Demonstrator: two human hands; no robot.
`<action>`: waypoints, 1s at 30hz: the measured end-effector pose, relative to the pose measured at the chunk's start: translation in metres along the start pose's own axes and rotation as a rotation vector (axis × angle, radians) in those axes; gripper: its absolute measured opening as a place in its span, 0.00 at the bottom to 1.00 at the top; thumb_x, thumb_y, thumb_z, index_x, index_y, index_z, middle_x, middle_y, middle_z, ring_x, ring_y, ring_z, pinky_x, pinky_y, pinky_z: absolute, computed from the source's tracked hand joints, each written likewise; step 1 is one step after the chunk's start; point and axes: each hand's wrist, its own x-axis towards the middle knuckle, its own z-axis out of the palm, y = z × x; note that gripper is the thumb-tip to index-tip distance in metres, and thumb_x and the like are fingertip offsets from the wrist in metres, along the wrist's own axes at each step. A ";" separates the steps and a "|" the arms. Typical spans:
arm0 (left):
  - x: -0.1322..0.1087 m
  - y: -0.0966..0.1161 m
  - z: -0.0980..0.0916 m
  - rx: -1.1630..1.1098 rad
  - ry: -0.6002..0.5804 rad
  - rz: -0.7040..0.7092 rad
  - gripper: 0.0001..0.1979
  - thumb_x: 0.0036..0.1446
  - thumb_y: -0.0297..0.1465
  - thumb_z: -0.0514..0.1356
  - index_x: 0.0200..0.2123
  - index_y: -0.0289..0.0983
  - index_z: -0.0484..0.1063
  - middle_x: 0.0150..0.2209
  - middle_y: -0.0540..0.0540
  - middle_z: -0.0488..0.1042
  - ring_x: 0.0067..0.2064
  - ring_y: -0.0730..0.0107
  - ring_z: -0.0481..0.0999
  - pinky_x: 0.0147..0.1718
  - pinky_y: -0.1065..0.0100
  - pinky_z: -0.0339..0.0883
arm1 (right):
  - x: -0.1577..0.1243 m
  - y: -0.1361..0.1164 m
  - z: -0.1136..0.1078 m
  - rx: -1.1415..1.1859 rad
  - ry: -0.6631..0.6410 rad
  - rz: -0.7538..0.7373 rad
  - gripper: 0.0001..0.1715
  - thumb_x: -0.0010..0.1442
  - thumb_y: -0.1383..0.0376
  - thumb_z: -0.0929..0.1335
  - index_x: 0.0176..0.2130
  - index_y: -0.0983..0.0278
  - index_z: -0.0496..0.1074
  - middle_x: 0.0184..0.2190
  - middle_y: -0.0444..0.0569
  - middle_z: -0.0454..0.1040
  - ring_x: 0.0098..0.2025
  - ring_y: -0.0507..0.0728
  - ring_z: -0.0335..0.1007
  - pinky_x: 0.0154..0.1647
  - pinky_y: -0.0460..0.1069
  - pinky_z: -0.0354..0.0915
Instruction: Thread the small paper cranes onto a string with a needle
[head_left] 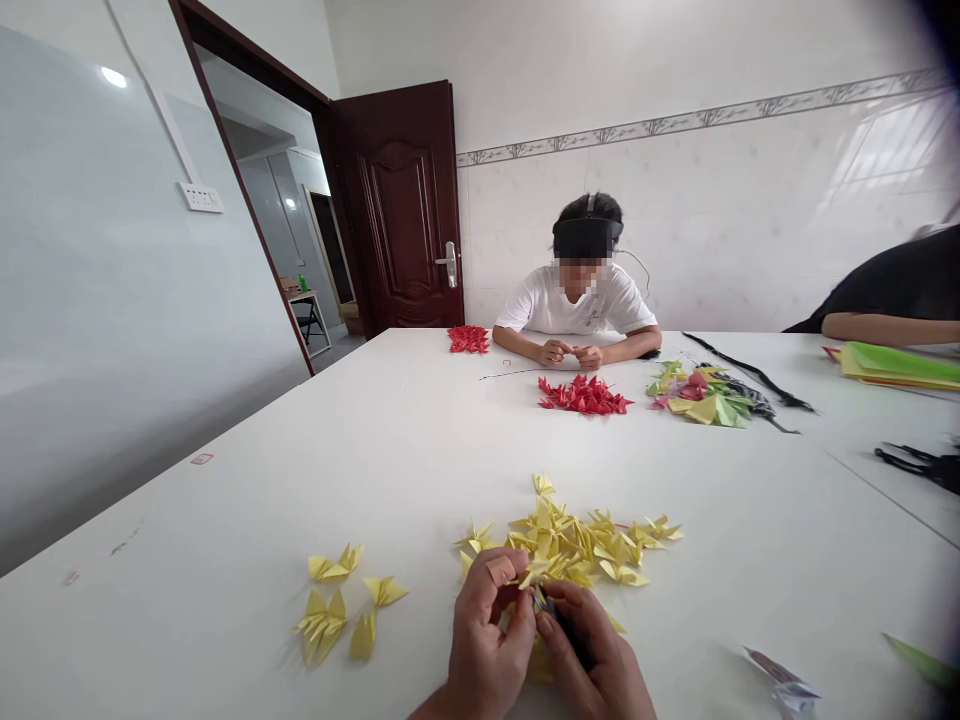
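Note:
My left hand (pixel 487 630) is closed, its fingertips pinching a small yellow folded-paper crane (pixel 534 574). My right hand (pixel 600 655) is curled around a dark tool (pixel 568 628) whose metal tip meets the crane between my two hands. Most of that tool is covered by my fingers, so its kind does not show. Just beyond my hands spreads a heap of yellow paper cranes (pixel 570 535), partly hidden by my fingers. Off to the left lies a smaller group of yellow cranes (pixel 322 622).
Opposite me, a person (pixel 577 310) in a white shirt and headset works behind a red crane pile (pixel 585 395). Another red pile (pixel 468 340), a mixed-colour pile (pixel 709 395), black cords (pixel 750 373) and coloured paper sheets (pixel 900 363) lie on the white table (pixel 262 520).

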 end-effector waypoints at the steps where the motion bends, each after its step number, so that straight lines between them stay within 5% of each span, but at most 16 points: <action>1: 0.000 0.000 0.000 0.000 -0.002 0.002 0.12 0.56 0.22 0.53 0.42 0.40 0.68 0.42 0.44 0.69 0.43 0.68 0.73 0.38 0.71 0.73 | 0.000 0.000 0.000 -0.002 0.000 0.000 0.12 0.61 0.60 0.63 0.43 0.63 0.68 0.38 0.53 0.77 0.37 0.55 0.75 0.36 0.44 0.70; 23: 0.004 0.007 -0.002 0.005 -0.005 0.030 0.09 0.56 0.22 0.53 0.37 0.39 0.69 0.41 0.43 0.70 0.44 0.66 0.74 0.37 0.70 0.73 | 0.001 -0.006 0.000 0.010 0.041 0.000 0.13 0.59 0.59 0.64 0.42 0.63 0.69 0.36 0.53 0.78 0.35 0.56 0.76 0.35 0.45 0.71; 30: -0.002 -0.010 0.002 -0.077 0.039 0.006 0.09 0.57 0.26 0.53 0.40 0.41 0.69 0.43 0.43 0.69 0.43 0.67 0.74 0.38 0.71 0.73 | -0.001 0.011 0.013 0.098 0.133 0.063 0.17 0.57 0.52 0.65 0.40 0.62 0.69 0.31 0.49 0.77 0.31 0.55 0.75 0.32 0.45 0.70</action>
